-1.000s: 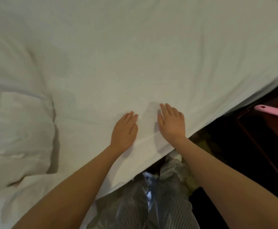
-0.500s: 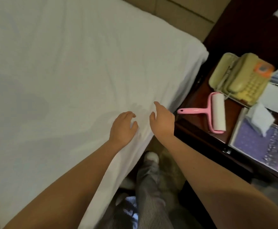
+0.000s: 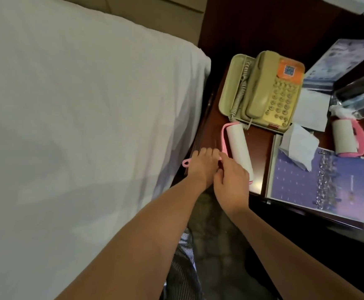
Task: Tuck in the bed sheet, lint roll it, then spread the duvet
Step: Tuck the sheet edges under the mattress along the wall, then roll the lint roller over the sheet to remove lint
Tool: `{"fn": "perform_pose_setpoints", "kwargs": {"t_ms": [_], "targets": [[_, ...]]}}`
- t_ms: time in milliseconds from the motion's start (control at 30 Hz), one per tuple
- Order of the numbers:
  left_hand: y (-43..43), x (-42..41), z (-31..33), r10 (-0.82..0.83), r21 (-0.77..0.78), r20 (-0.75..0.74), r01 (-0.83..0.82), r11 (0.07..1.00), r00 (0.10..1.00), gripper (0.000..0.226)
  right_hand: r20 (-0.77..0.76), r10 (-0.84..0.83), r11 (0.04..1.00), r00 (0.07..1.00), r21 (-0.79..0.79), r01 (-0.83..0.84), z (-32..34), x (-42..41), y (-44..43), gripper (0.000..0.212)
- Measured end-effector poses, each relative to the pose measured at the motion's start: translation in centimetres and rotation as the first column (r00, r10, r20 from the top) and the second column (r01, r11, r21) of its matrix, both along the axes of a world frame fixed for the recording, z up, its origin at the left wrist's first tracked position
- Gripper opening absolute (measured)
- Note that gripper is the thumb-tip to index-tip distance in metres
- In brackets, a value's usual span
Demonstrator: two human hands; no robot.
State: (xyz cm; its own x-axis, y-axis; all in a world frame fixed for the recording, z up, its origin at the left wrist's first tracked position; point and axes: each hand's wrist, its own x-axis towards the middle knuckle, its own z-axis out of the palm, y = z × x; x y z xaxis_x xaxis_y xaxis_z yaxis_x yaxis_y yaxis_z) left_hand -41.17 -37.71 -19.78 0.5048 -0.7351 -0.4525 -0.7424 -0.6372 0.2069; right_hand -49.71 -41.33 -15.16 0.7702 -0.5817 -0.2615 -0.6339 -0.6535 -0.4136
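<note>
Hands meet over the roller, which lies flat on the nightstand just beside the bed. Its white roll has its long axis running from the phone at the far end down toward the near edge of the nightstand, tilted slightly to the right. The pink handle sticks out sideways toward the bed, and its loop end shows past the nightstand's edge.

The left hand covers the handle with its fingers bent over it, gripping it. The right hand sits just right of the left, touching it, with its back up over the near part of the roll and a fingertip against the pink frame. I cannot tell whether it grips.

The white sheet covers the mattress on the left, smooth with faint creases. A second roller lies well apart at the right, beyond a purple booklet and folded paper.
</note>
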Motion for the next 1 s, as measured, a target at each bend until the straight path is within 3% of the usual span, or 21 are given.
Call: {"fn": "perform_pose_setpoints", "kwargs": {"t_ms": [133, 200, 267, 333, 433, 500, 567, 700, 767, 867, 1000], "targets": [[0.3, 1.1, 0.5, -0.147, -0.065, 0.058, 0.151, 0.986, 0.987, 0.039, 0.088, -0.018, 1.0, 0.996, -0.019, 0.02, 1.0, 0.0, 0.7, 0.044], [1.7, 1.6, 1.4, -0.138, -0.147, 0.014, 0.139, 0.979, 0.99, 0.044, 0.187, -0.037, 0.996, 0.982, -0.078, 0.052, 1.7, 0.6, 1.5, 0.042], [3.9, 2.5, 2.9, -0.01, -0.263, -0.094, -0.015, 0.965, 0.996, 0.031, 0.254, -0.027, 0.988, 0.967, -0.138, 0.064, 3.0, 1.9, 2.4, 0.041], [6.0, 3.7, 4.7, 0.147, -0.412, -0.169, -0.206, 0.888, 0.975, 0.025, 0.302, 0.042, 0.98, 0.952, -0.2, 0.02, 4.3, 3.7, 3.3, 0.043], [9.5, 6.7, 7.9, 0.399, -0.391, -0.339, -0.513, 0.764, 0.852, 0.016, 0.371, 0.143, 0.961, 0.918, -0.275, -0.038, 5.5, 6.9, 4.6, 0.045], [12.2, 9.6, 9.7, 0.486, -0.373, -0.285, -0.562, 0.738, 0.826, 0.015, 0.395, 0.136, 0.961, 0.909, -0.275, -0.025, 6.0, 9.2, 5.4, 0.046], [14.8, 12.6, 10.6, 0.542, -0.332, -0.166, -0.564, 0.756, 0.824, 0.027, 0.392, 0.076, 0.976, 0.917, -0.219, 0.013, 6.4, 11.6, 6.1, 0.049], [17.2, 17.7, 11.4, 0.61, -0.229, -0.018, -0.597, 0.769, 0.792, 0.035, 0.249, 0.071, 0.984, 0.966, -0.175, -0.027, 6.2, 16.7, 5.7, 0.052], [16.6, 19.6, 11.4, 0.656, -0.243, -0.026, -0.641, 0.728, 0.754, 0.036, 0.104, 0.169, 0.962, 0.98, -0.235, -0.141, 5.8, 19.6, 4.3, 0.054], [13.6, 22.4, 10.5, 0.703, -0.256, -0.014, -0.682, 0.685, 0.711, 0.041, -0.148, 0.233, 0.952, 0.961, -0.17, -0.257, 4.6, 24.4, 1.3, 0.055], [8.0, 25.8, 8.7, 0.704, -0.171, 0.055, -0.688, 0.705, 0.708, 0.047, -0.253, 0.253, 0.956, 0.934, -0.082, -0.281, 2.0, 28.9, -2.5, 0.061]]}}
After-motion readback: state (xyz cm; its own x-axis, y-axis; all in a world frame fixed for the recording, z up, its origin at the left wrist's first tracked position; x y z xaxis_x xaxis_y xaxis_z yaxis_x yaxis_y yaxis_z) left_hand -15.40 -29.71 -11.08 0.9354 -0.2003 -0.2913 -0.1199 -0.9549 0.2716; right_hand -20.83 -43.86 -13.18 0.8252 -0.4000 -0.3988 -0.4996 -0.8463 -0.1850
